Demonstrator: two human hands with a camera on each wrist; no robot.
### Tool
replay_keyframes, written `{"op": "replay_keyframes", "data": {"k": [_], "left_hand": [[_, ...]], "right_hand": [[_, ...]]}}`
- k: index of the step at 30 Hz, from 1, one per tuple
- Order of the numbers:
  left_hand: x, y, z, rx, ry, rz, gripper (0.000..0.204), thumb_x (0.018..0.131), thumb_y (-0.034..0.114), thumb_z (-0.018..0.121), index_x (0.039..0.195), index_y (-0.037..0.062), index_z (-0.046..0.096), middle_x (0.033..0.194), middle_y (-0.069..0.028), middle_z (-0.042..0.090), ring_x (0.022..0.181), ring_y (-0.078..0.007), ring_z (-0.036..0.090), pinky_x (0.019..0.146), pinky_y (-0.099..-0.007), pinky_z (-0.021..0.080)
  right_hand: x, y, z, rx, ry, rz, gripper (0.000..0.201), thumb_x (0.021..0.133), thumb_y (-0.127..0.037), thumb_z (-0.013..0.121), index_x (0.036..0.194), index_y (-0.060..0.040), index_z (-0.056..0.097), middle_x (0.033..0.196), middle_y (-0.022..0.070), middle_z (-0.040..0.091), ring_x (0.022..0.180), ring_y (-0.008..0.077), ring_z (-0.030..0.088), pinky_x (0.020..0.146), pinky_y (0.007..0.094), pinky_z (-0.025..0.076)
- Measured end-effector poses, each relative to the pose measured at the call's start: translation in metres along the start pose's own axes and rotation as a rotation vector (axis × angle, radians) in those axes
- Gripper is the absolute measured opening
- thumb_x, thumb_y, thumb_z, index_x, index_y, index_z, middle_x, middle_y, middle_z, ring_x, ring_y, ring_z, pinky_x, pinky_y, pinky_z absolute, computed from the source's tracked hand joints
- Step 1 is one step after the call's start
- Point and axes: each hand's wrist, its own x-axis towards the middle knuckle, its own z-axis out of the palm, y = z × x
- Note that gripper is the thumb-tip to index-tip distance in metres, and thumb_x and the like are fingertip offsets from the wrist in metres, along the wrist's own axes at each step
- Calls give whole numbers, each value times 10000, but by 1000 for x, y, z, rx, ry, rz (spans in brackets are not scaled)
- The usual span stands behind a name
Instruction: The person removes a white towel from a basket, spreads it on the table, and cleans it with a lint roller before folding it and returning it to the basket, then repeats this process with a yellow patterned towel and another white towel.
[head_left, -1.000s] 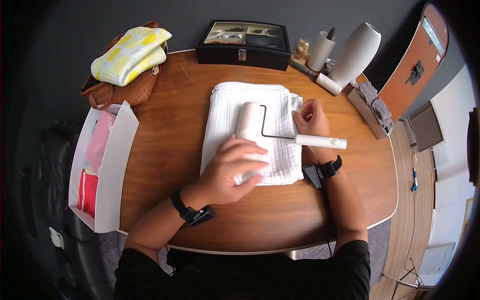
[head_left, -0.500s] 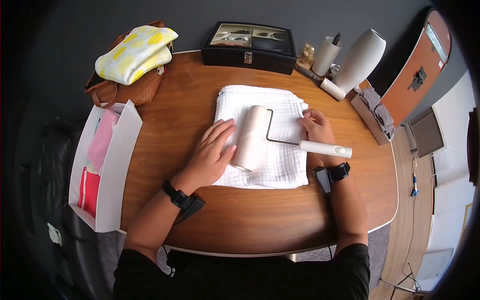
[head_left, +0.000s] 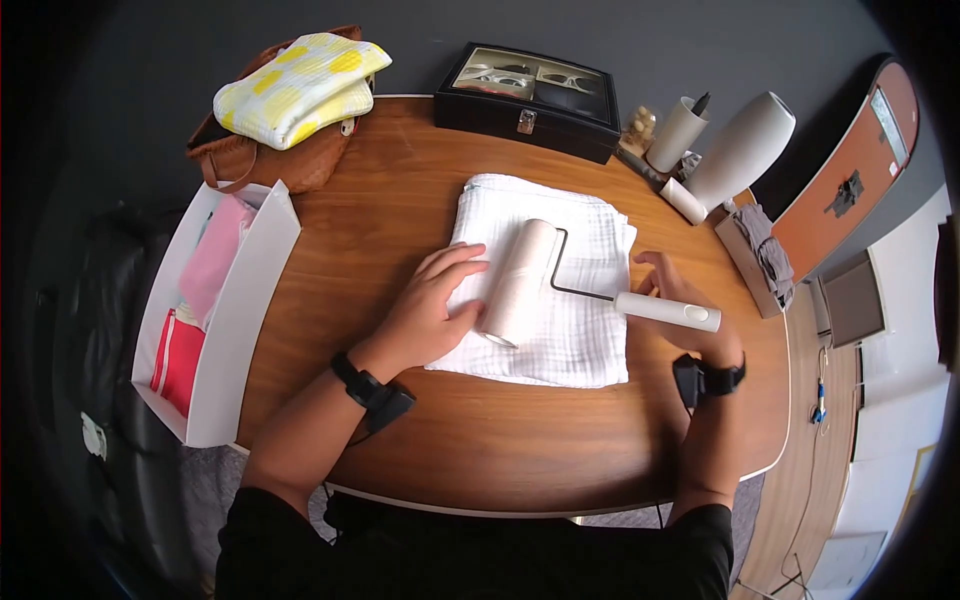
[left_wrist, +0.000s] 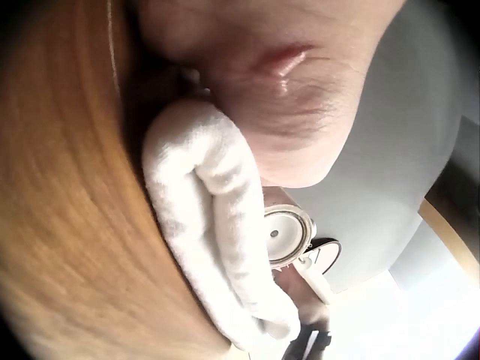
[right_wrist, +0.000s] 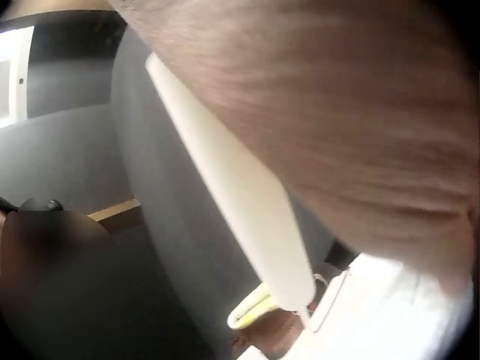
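A folded white cloth (head_left: 590,345) lies on the table with a lint roller (head_left: 522,285) on top, whose white handle (head_left: 668,311) juts past the cloth's right edge. My left hand (head_left: 425,315) rests on the cloth's left side, fingers spread, its thumb close to the roller's lower end. Beyond the right edge, my right hand (head_left: 695,325) is under the handle, fingers loosely bent and off the cloth. In the left wrist view, the thick cloth fold (left_wrist: 210,202) is beside the palm, with the roller's round end (left_wrist: 285,234) behind. The handle (right_wrist: 240,195) crosses the right wrist view.
A white box of folded clothes (head_left: 235,330) stands left, below a brown bag (head_left: 310,165) carrying a yellow-and-white cloth (head_left: 300,90). Behind are a black glasses case (head_left: 525,120), a white cup (head_left: 678,135) and a vase (head_left: 745,150). A small box of grey cloth (head_left: 750,255) stands right.
My left hand has gone from over the roller's lower part to its left side. My right hand has left the cloth's edge and shifted right. The head view has shifted slightly.
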Motion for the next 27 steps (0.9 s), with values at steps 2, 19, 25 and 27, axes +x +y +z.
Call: {"op": "replay_keyframes", "data": {"k": [2,19,25,27], "left_hand": [[-1,-1,2,-7,11,1,456,944,41,735,1395,47,668,1608,-112,558,1541,-320,449,1286,-441,358],[-2,-10,7,-234,149,-56,253,1056,-35,593,1244,48,740,1437,-78,698,1461,-263,568,1047,-336,554],[-1,-5,7,-111,168,-8,280,1029,-66,603,1244,55,735,1418,-75,705,1436,-272,584,1003,-340,582],[-1,-9,9,-52,188,45,289,1014,-82,610,1235,57,735,1406,-78,709,1419,-283,593,998,-349,589]], "right_hand": [[-20,-44,-22,113,-200,-72,926,841,-216,962,1575,-40,425,960,36,650,847,150,616,745,310,528],[-29,-106,3,786,390,-76,255,1064,-205,732,958,27,746,873,113,780,724,162,770,542,219,487],[-38,-100,-2,617,279,-179,84,988,-44,711,966,25,754,899,129,780,819,182,752,695,307,572],[-45,-97,-16,599,327,-154,71,963,-20,689,947,32,736,895,142,766,780,210,744,664,315,572]]}}
